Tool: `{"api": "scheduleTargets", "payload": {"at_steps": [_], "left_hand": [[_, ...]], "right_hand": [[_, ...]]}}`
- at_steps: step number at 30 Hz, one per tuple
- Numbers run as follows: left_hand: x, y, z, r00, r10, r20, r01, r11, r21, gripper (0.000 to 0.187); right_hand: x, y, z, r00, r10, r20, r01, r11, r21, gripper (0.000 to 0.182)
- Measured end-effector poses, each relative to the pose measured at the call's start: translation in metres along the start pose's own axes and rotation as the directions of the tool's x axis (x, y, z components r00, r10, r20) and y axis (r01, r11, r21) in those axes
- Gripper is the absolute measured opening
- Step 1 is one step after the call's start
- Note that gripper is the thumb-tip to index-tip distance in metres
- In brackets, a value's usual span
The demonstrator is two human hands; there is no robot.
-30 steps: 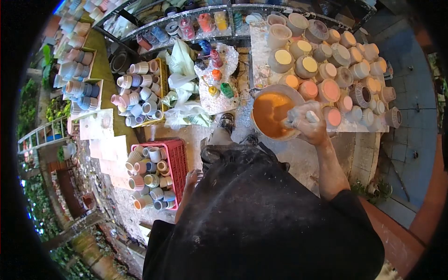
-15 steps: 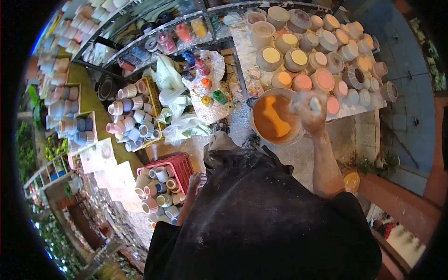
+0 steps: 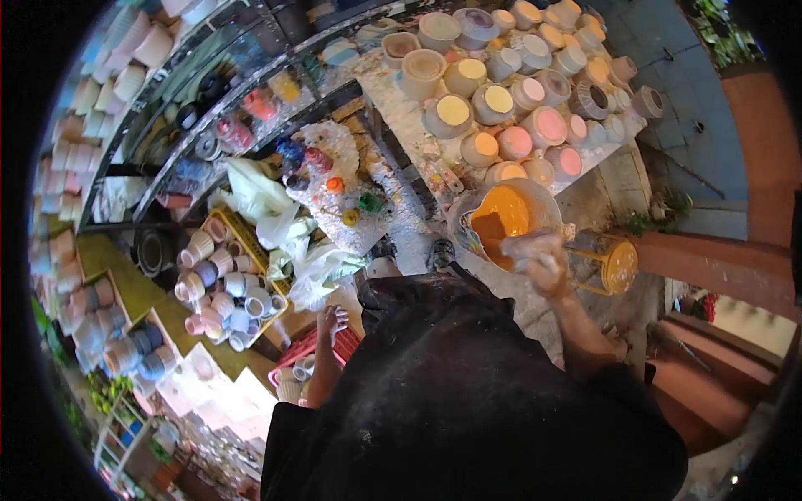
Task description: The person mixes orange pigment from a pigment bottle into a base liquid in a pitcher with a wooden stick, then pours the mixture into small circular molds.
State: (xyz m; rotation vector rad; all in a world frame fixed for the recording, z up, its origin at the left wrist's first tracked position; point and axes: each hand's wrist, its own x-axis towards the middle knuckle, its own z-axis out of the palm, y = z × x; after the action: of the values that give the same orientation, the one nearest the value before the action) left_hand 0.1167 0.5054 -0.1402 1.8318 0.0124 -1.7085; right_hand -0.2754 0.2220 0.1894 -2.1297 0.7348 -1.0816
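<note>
My right hand (image 3: 539, 260) is closed over the near rim of a bucket (image 3: 547, 209). Smeared by motion, its fingers hide whatever they may hold. Inside the bucket is orange paint (image 3: 511, 207), bright on the far side and darker toward the near left. My left hand (image 3: 332, 319) hangs low at my side with the fingers apart and nothing in them, above a red crate (image 3: 294, 357) of small pots. My dark apron (image 3: 468, 376) covers the view's lower middle.
Painted pots (image 3: 493, 102) crowd the table (image 3: 409, 92) beyond the bucket. A yellow stool (image 3: 618, 265) stands to the right. Left are a yellow crate (image 3: 271, 259) of pots, plastic bags (image 3: 259, 200), paint bottles (image 3: 316, 159) and shelves with more pots.
The view has turned, tilting the table. My right hand has moved from the bucket's right rim to its near rim. My left hand shows more fully, its fingers apart.
</note>
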Motion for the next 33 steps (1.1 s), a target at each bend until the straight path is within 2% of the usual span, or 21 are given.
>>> {"api": "scheduleTargets", "payload": {"at_steps": [1, 3, 6, 9, 12, 13, 15, 17, 18, 20, 22, 24, 26, 27, 29, 30, 32, 33], "left_hand": [[0.008, 0.012, -0.006, 0.999, -0.040, -0.032, 0.040, 0.999, 0.001, 0.025], [0.018, 0.034, -0.017, 0.999, -0.032, -0.009, 0.032, 0.999, 0.044, 0.025], [0.037, 0.063, -0.031, 1.000, 0.017, -0.001, -0.017, 0.995, 0.097, 0.028], [0.055, 0.072, -0.056, 0.995, 0.096, 0.011, -0.097, 0.987, 0.128, 0.029], [0.064, 0.083, -0.078, 0.989, 0.149, 0.025, -0.151, 0.974, 0.166, 0.031], [0.048, 0.095, -0.079, 0.990, 0.144, 0.006, -0.143, 0.970, 0.197, 0.031], [0.030, 0.108, -0.081, 0.995, 0.100, -0.013, -0.094, 0.968, 0.233, 0.031], [0.020, 0.110, -0.091, 0.999, 0.033, -0.023, -0.026, 0.968, 0.251, 0.031], [0.043, 0.087, -0.111, 0.999, -0.034, -0.028, 0.040, 0.969, 0.245, 0.030], [0.045, 0.083, -0.120, 0.993, -0.110, -0.032, 0.114, 0.957, 0.268, 0.030], [0.045, 0.088, -0.121, 0.990, -0.137, 0.020, 0.125, 0.947, 0.297, 0.030], [0.052, 0.100, -0.123, 0.987, -0.140, 0.080, 0.110, 0.948, 0.300, 0.030], [0.067, 0.109, -0.120, 0.981, -0.114, 0.156, 0.069, 0.961, 0.268, 0.030], [0.061, 0.121, -0.106, 0.987, -0.056, 0.149, 0.010, 0.957, 0.290, 0.032], [0.075, 0.140, -0.093, 0.989, -0.016, 0.144, -0.034, 0.941, 0.338, 0.036], [0.083, 0.149, -0.085, 0.990, 0.006, 0.141, -0.057, 0.932, 0.359, 0.037], [0.076, 0.177, -0.066, 0.989, 0.039, 0.144, -0.093, 0.916, 0.391, 0.040], [0.078, 0.185, -0.060, 0.985, 0.061, 0.159, -0.120, 0.912, 0.393, 0.040]], "right_hand": [[-0.001, 0.000, -0.005, 0.999, 0.015, -0.042, -0.018, 0.996, -0.085, 0.014], [-0.006, 0.014, -0.016, 0.969, 0.242, -0.053, -0.240, 0.969, 0.052, 0.012], [0.030, 0.016, -0.034, 0.960, 0.279, 0.032, -0.277, 0.959, -0.060, 0.013], [0.029, 0.028, -0.025, 0.918, 0.385, -0.097, -0.379, 0.923, 0.071, 0.012], [0.011, 0.016, -0.020, 0.914, 0.403, -0.056, -0.405, 0.914, -0.030, 0.012], [0.006, 0.009, -0.009, 0.878, 0.432, -0.204, -0.424, 0.902, 0.083, 0.011], [-0.006, -0.010, 0.027, 0.724, 0.496, -0.480, -0.390, 0.868, 0.308, 0.010], [-0.012, -0.021, 0.047, 0.659, 0.502, -0.560, -0.398, 0.865, 0.306, 0.012], [-0.015, -0.022, 0.052, 0.625, 0.502, -0.598, -0.402, 0.864, 0.304, 0.014], [-0.017, -0.026, 0.043, 0.732, 0.408, -0.546, -0.422, 0.900, 0.107, 0.015], [0.025, -0.062, 0.035, 0.630, 0.526, -0.571, -0.235, 0.830, 0.505, 0.013], [0.032, -0.085, 0.013, 0.612, 0.505, -0.609, -0.312, 0.861, 0.401, 0.009], [0.043, -0.113, -0.003, 0.620, 0.356, -0.699, -0.394, 0.912, 0.115, 0.005], [0.040, -0.121, -0.009, 0.638, 0.223, -0.737, -0.420, 0.903, -0.091, 0.003], [0.039, -0.136, -0.022, 0.678, 0.153, -0.718, -0.326, 0.939, -0.107, 0.002], [0.041, -0.142, -0.029, 0.703, 0.207, -0.680, -0.203, 0.975, 0.088, 0.004], [0.040, -0.144, -0.025, 0.686, 0.213, -0.695, -0.186, 0.976, 0.116, 0.008], [0.038, -0.139, -0.015, 0.643, 0.159, -0.749, -0.299, 0.953, -0.054, 0.009]]}}
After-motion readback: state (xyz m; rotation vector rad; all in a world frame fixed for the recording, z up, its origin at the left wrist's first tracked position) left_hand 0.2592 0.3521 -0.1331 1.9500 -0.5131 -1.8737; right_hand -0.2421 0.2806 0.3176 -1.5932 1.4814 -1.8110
